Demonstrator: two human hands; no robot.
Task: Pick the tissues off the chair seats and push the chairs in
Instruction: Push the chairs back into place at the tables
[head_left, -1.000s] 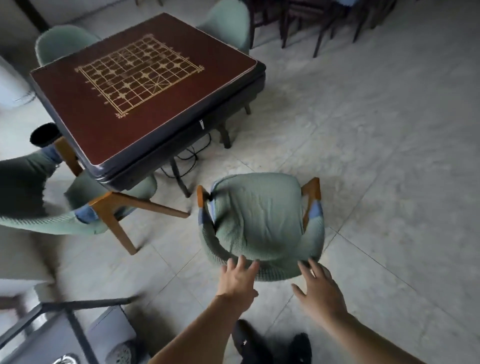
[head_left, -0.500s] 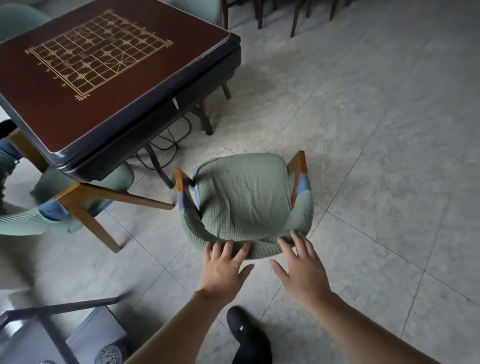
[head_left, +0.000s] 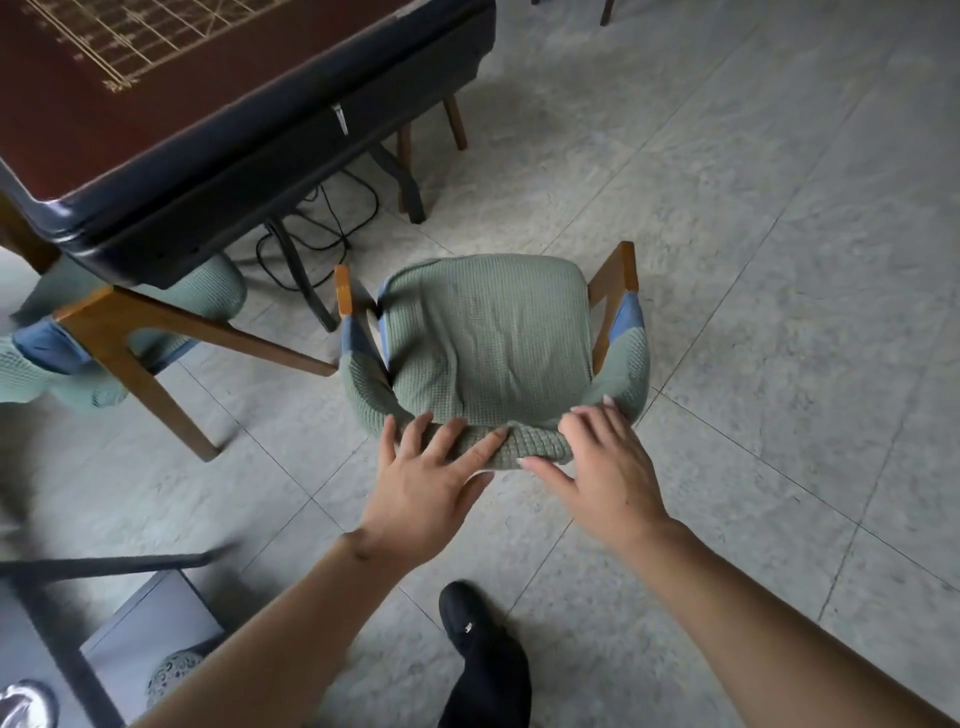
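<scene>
A green-covered armchair (head_left: 488, 338) with wooden arms stands on the tiled floor, set back from the table's corner. Its seat is bare; no tissue shows on it. My left hand (head_left: 426, 483) lies flat on the curved backrest, fingers spread over the rim. My right hand (head_left: 602, 467) rests on the backrest to the right, fingers over the top and thumb against its outer face. Neither hand holds any loose thing. The dark red table (head_left: 171, 104) with a gold grid stands at the upper left.
A second green chair (head_left: 124, 332) is tucked at the table's left side, one wooden leg jutting towards the armchair. Black cables (head_left: 332, 228) lie under the table. My black shoe (head_left: 483, 649) is on the floor below. A dark metal frame (head_left: 104, 564) sits at lower left.
Both hands have moved forward from just behind the backrest onto it. The view has come closer to the chair and table.
</scene>
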